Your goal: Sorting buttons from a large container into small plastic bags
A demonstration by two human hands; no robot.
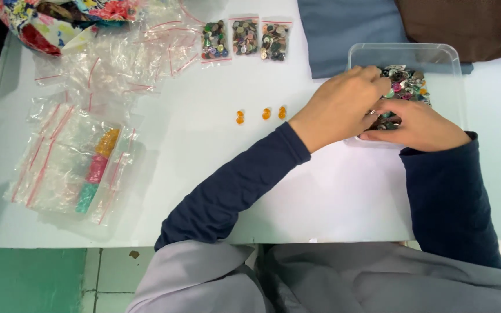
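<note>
Sorting through the heap of small mixed-colour buttons (406, 87) in the clear, shallow plastic tray (404, 52) likely goes best with light fingertip picks, one piece at a time. The left hand (340, 107) and right hand (421, 124) rest on the heap's near edge, fingers curled together among the buttons; whether either pinches one I cannot tell. Three small orange beads (262, 114) lie on the pale table (204, 150), well left of the left knuckles.

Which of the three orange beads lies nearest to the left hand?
The rightmost bead, beside the left hand; the other two lie farther left.

Pale bench (204, 174): clear plastic tray of mixed buttons (404, 55), three filled zip bags (244, 38), three orange beads (262, 114), empty zip bags (71, 156), blue cloth (343, 35).
</note>
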